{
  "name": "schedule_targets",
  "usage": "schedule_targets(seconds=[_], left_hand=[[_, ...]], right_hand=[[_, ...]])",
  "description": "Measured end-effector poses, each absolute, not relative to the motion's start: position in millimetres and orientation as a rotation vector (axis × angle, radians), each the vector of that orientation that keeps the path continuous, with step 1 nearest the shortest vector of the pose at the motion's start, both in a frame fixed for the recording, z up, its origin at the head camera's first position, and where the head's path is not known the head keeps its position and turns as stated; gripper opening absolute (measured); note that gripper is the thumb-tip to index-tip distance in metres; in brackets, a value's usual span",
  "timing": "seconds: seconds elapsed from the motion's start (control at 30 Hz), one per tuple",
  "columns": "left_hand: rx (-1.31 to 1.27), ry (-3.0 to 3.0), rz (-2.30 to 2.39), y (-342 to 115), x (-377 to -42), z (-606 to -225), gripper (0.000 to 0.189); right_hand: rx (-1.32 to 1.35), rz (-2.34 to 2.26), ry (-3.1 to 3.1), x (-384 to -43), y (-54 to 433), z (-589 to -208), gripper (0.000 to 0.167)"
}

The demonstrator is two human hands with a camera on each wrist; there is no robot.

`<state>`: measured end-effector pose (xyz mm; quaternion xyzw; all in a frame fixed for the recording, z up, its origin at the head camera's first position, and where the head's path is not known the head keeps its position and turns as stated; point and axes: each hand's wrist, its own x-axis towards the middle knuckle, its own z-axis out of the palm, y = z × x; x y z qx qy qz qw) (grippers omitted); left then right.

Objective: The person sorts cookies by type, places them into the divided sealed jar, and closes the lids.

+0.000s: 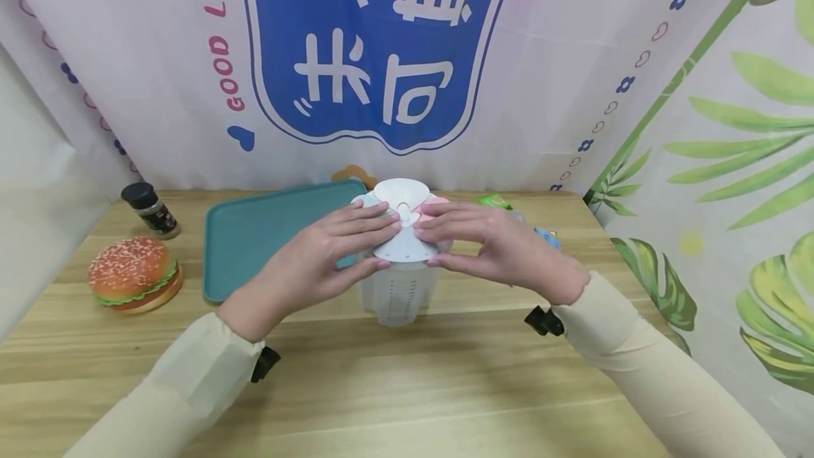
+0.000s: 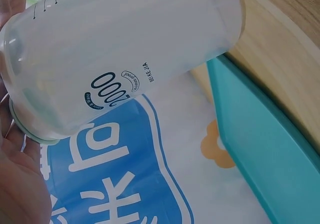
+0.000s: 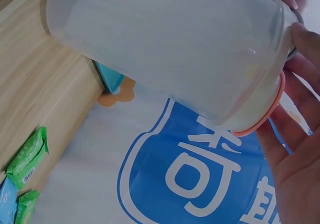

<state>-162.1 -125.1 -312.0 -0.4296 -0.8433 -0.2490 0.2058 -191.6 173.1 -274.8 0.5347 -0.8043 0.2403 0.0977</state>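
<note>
A tall translucent storage canister (image 1: 399,295) with measuring marks stands upright on the table. Its lid (image 1: 404,242) is in white, pink and pale green sections around a small central knob. My left hand (image 1: 331,246) rests on the lid's left side, with straight fingers across the top and the thumb at the front rim. From the right, my right hand (image 1: 490,242) lies over the lid the same way, fingertips near the knob. The right wrist view shows its fingers along the pink lid section (image 3: 265,116). Printed "2000" marks the canister wall (image 2: 150,38) in the left wrist view.
Left of the canister lies a teal tray (image 1: 238,253). Farther left are a toy hamburger (image 1: 133,271) and a black-capped seasoning jar (image 1: 151,209). Small green packets (image 3: 27,156) and a blue packet (image 3: 7,199) lie to the right. A printed curtain (image 1: 159,90) hangs behind the table.
</note>
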Motion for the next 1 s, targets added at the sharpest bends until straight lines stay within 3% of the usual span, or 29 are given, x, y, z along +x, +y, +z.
schedule_targets(seconds=[1.0], left_hand=[[-1.156, -2.321, -0.762, -123.2, -162.8, -316.1, 0.048]], right_hand=[[1.543, 0.808, -2.336, -190.2, 173.7, -283.7, 0.042]])
